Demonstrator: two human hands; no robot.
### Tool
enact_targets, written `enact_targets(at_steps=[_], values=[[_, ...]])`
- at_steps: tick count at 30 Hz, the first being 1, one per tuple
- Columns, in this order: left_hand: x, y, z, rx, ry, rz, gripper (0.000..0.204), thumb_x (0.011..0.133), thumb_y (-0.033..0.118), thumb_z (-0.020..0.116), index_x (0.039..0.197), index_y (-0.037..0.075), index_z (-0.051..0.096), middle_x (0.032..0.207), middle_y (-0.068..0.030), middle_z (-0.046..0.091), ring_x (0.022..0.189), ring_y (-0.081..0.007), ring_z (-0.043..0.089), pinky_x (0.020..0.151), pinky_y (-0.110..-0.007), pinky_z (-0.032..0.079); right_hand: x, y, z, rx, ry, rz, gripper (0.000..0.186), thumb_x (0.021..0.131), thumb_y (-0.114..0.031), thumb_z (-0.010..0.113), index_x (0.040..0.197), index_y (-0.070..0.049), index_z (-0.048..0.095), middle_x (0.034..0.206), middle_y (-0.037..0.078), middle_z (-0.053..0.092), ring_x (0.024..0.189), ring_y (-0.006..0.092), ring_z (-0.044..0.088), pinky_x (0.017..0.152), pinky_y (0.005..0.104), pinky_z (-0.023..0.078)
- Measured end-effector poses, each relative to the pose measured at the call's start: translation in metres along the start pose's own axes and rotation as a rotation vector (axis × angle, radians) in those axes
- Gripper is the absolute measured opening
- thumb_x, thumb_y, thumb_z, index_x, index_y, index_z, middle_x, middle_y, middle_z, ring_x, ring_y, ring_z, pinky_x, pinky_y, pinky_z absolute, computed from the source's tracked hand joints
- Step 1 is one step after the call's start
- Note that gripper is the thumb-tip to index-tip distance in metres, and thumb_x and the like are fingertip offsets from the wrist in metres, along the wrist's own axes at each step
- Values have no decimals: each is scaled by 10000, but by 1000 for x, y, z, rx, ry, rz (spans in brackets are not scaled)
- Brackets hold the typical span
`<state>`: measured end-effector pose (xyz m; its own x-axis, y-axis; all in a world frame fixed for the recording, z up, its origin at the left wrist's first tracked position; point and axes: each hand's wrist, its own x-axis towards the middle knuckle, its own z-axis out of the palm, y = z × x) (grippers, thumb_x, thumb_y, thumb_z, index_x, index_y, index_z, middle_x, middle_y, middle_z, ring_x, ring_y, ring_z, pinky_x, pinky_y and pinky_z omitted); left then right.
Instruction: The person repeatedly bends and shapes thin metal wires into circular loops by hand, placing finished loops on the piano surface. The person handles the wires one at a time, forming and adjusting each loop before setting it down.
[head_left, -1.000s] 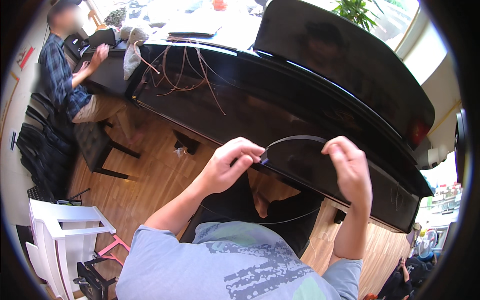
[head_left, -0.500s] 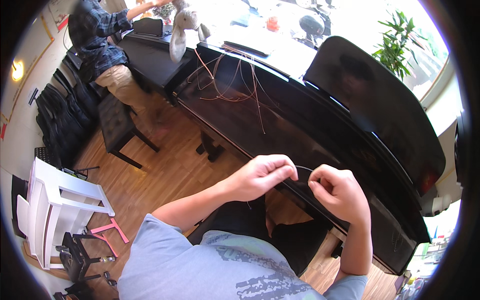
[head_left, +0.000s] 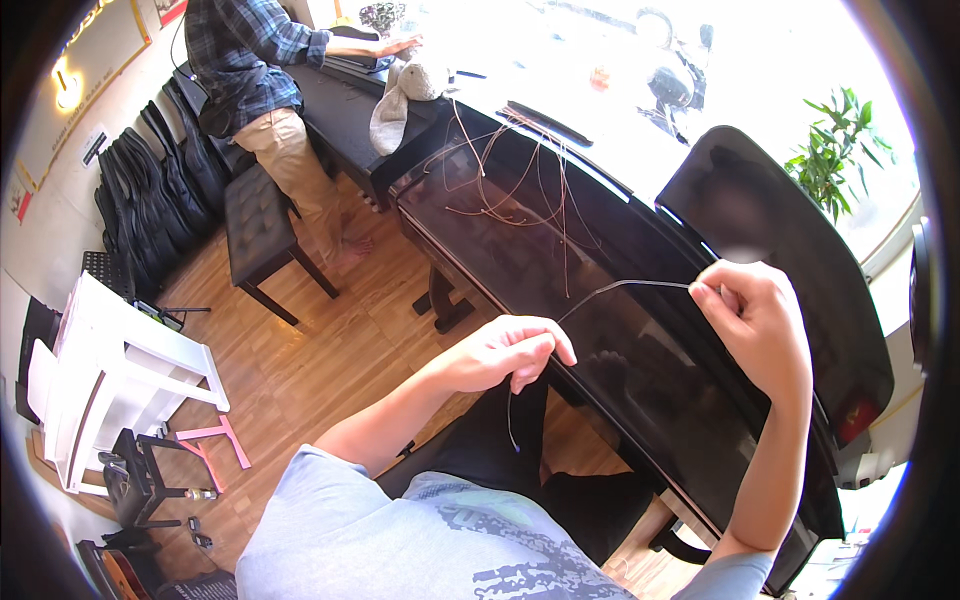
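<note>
A thin silvery string (head_left: pixel 632 282) bows upward between my two hands over the black piano (head_left: pixel 640 385). My left hand (head_left: pixel 500 356) pinches it between thumb and fingers, and a loose end hangs below that hand in front of my dark trousers. Farther right and higher, my right hand (head_left: pixel 757 325) is closed on the string's other part, its fingertips pressed together. Several coppery strings (head_left: pixel 490 212) lie in loose tangled loops on the piano beyond my left hand.
A person in a plaid shirt (head_left: pixel 250 60) stands far left, one hand by a grey plush toy (head_left: pixel 390 120). Near them is a tufted black bench (head_left: pixel 258 222). A white piano (head_left: pixel 130 375) is at left. A raised black panel (head_left: pixel 790 270) and plant (head_left: pixel 838 150) are right.
My hands have drawn apart, the right one going right, so a longer stretch of string shows. The plush toy, earlier held up by the other person, now rests lower on the piano surface.
</note>
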<state>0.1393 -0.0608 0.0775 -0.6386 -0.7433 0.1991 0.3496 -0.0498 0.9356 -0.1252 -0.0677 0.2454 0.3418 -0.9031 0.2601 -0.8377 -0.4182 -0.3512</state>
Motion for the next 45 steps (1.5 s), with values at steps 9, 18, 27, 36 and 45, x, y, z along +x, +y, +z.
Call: enact_targets(at_steps=[9, 18, 27, 36, 45], values=[[50, 0, -31, -115, 315, -69, 317, 1038, 281, 411, 966, 22, 578, 587, 78, 288, 483, -34, 245, 424, -211, 205, 111, 13, 19, -466, 97, -196, 222, 786, -246, 707, 703, -41, 683, 821, 117, 582, 861, 251, 556, 870, 375, 337], [111, -16, -108, 394, 685, 95, 178, 1001, 169, 489, 1010, 21, 588, 693, 6, 507, 611, -59, 452, 568, -239, 392, 260, 80, 78, -452, -88, -31, 266, 851, -327, 691, 951, -80, 680, 910, 125, 687, 925, 273, 639, 946, 436, 410], [146, -17, -124, 381, 681, 36, 160, 1000, 185, 498, 1005, 36, 557, 617, 73, 416, 498, -10, 347, 430, -192, 287, 324, 123, 106, -356, -167, 108, 107, 849, -166, 656, 890, -67, 662, 880, 126, 692, 847, 238, 667, 752, 366, 518], [146, -5, -136, 276, 782, -21, 168, 1002, 203, 488, 1023, 52, 556, 623, 55, 438, 491, -20, 354, 425, -207, 291, 354, 117, 139, -594, 21, -186, 89, 895, -135, 579, 919, -95, 654, 919, 126, 658, 970, 244, 623, 867, 387, 460], [132, -3, -118, 63, 745, -5, 158, 1018, 206, 450, 1072, 71, 511, 640, 40, 468, 488, -41, 405, 411, -193, 320, 343, 103, 148, -613, 323, -228, 188, 880, -118, 571, 1010, -123, 708, 1056, 145, 624, 1106, 278, 537, 979, 458, 352]])
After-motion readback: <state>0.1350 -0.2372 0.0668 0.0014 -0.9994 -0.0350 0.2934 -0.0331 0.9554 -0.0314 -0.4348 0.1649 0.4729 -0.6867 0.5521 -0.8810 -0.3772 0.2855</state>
